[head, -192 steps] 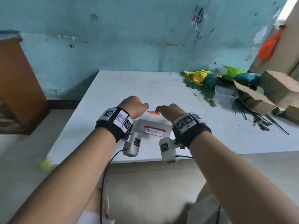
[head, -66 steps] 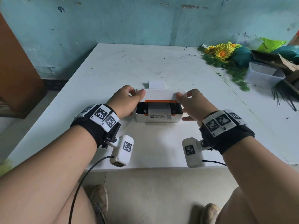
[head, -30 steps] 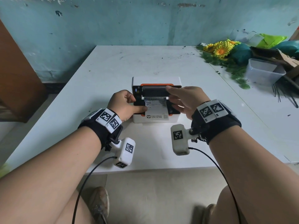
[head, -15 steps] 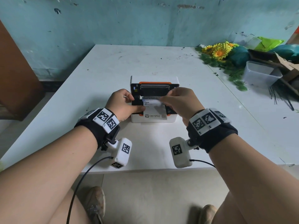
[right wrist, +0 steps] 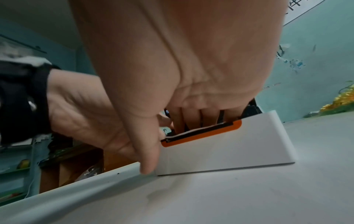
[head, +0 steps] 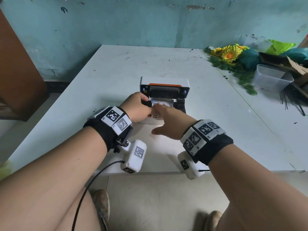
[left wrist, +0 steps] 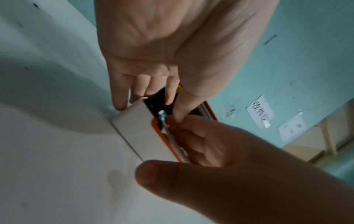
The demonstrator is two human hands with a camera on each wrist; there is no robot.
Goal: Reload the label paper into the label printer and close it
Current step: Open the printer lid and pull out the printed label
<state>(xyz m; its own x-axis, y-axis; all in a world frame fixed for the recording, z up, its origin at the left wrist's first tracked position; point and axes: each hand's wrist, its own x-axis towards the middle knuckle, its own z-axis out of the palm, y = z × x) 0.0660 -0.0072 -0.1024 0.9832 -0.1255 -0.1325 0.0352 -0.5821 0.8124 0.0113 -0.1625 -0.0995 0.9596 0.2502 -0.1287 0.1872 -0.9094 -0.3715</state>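
Note:
The white label printer (head: 180,104) with orange trim stands on the white table (head: 216,124), its lid (head: 165,84) raised upright. My left hand (head: 138,107) grips the printer's left side, thumb at the open bay. My right hand (head: 166,119) reaches in from the front; its straight fingers (right wrist: 191,119) press down on the label paper (head: 162,102) inside the bay, and its thumb is splayed out in front of the printer. In the left wrist view both hands meet over the orange-edged bay (left wrist: 164,141). The paper is mostly hidden under the fingers.
Artificial sunflowers (head: 230,54), a clear plastic tub (head: 271,77), cardboard (head: 296,67) and dark stems lie at the table's right rear. A brown cabinet (head: 18,67) stands left of the table. The teal wall is behind.
The lid went from closed to upright. In the last half second my right hand lowered and stretched its fingers flat into the bay onto the paper; the left hand kept its hold.

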